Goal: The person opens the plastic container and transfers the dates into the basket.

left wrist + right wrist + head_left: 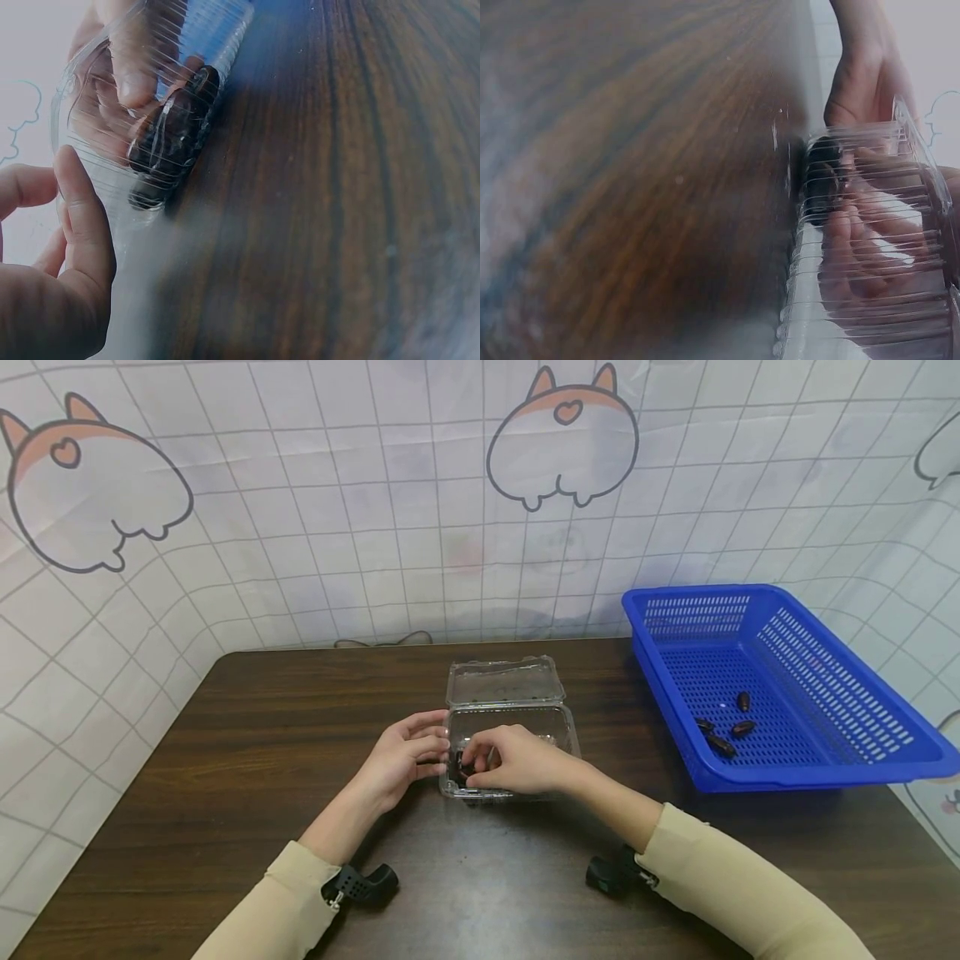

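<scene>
A clear plastic clamshell box (517,720) lies on the table with its lid (506,682) folded back. Dark, glossy oblong fruits that look like dates (174,124) lie in its left end, seen through the ribbed wall in both wrist views. My right hand (517,760) reaches inside, fingers and thumb curled down around a dark date (465,767) near the front left corner; the fingers partly hide it. Along the box's left side, my left hand (405,756) has its fingers extended, fingertips right at the wall.
A blue perforated plastic basket (675,706) stands at the right of the table, with several more dates (742,728) on its floor. Behind the dark wood-grain table (300,718) hangs a white gridded cloth (375,527). A thin cable (382,642) lies along the back edge.
</scene>
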`<control>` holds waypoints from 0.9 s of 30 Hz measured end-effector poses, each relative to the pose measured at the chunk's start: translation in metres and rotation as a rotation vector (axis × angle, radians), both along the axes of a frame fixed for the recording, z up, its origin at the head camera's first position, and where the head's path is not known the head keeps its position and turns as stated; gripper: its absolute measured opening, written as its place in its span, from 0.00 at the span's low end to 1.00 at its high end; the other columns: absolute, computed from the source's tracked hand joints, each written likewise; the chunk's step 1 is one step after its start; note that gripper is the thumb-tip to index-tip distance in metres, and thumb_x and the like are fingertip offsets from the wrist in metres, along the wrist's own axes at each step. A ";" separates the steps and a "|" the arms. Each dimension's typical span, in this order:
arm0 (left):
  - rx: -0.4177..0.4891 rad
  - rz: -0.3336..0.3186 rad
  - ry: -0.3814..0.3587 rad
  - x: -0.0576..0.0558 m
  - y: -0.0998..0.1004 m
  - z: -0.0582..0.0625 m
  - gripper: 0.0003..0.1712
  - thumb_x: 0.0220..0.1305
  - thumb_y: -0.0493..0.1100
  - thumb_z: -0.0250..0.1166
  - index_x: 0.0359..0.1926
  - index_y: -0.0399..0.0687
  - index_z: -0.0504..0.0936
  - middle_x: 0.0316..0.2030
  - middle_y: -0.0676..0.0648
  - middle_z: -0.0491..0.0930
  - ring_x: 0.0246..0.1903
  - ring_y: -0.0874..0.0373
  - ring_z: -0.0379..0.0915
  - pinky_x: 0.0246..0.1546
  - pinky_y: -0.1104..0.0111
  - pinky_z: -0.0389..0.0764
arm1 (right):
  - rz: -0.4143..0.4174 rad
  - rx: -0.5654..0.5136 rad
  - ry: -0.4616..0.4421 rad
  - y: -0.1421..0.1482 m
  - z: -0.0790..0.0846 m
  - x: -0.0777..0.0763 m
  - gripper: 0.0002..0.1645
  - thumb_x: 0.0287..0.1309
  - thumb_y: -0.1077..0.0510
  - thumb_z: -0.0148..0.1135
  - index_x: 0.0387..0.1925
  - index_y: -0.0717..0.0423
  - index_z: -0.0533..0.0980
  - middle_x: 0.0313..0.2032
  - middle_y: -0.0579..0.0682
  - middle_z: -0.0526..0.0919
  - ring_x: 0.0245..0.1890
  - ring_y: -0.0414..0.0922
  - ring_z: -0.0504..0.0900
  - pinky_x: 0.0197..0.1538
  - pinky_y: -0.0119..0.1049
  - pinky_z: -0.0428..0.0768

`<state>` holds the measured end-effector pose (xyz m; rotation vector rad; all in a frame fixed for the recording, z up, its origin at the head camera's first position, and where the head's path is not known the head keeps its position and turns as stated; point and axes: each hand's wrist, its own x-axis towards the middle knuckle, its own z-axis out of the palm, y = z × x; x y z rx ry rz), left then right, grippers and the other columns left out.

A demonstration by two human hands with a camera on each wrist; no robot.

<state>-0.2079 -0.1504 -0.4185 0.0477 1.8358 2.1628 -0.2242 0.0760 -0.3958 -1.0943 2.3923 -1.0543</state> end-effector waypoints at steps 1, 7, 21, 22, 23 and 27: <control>0.000 0.000 0.001 0.000 0.000 0.000 0.29 0.72 0.30 0.59 0.72 0.36 0.67 0.46 0.44 0.75 0.33 0.60 0.78 0.36 0.69 0.85 | 0.000 0.003 0.003 -0.001 0.000 0.000 0.12 0.62 0.57 0.73 0.44 0.57 0.83 0.31 0.41 0.80 0.28 0.41 0.80 0.32 0.30 0.79; 0.000 -0.001 -0.002 0.000 0.000 0.000 0.29 0.73 0.30 0.59 0.72 0.36 0.67 0.46 0.44 0.75 0.33 0.60 0.78 0.35 0.69 0.85 | -0.013 0.034 0.016 -0.003 0.000 0.000 0.08 0.61 0.59 0.73 0.42 0.56 0.83 0.29 0.40 0.79 0.25 0.39 0.78 0.30 0.29 0.76; -0.004 0.004 -0.005 0.001 0.000 0.000 0.29 0.73 0.30 0.59 0.72 0.37 0.68 0.47 0.43 0.75 0.33 0.60 0.79 0.35 0.69 0.85 | -0.043 0.060 0.046 -0.004 0.000 0.000 0.03 0.62 0.63 0.69 0.38 0.53 0.84 0.28 0.41 0.79 0.23 0.37 0.75 0.29 0.29 0.74; -0.006 0.005 -0.004 0.001 0.000 0.000 0.28 0.73 0.30 0.59 0.72 0.37 0.68 0.47 0.43 0.75 0.33 0.60 0.79 0.35 0.68 0.85 | -0.048 0.060 0.049 -0.004 0.000 0.000 0.03 0.62 0.63 0.69 0.38 0.53 0.84 0.28 0.41 0.79 0.23 0.37 0.75 0.29 0.30 0.75; -0.006 0.006 -0.004 0.001 0.000 0.000 0.28 0.73 0.30 0.59 0.72 0.37 0.68 0.48 0.42 0.75 0.33 0.60 0.79 0.35 0.68 0.85 | -0.054 0.060 0.051 -0.004 -0.001 0.000 0.04 0.61 0.63 0.69 0.38 0.53 0.83 0.29 0.41 0.79 0.23 0.37 0.76 0.29 0.30 0.75; -0.006 0.008 -0.004 0.001 0.000 0.001 0.28 0.73 0.30 0.59 0.72 0.37 0.68 0.48 0.41 0.75 0.33 0.60 0.79 0.35 0.68 0.85 | -0.077 0.060 0.052 -0.004 0.000 0.000 0.04 0.62 0.62 0.69 0.39 0.53 0.82 0.31 0.43 0.79 0.25 0.38 0.77 0.31 0.31 0.76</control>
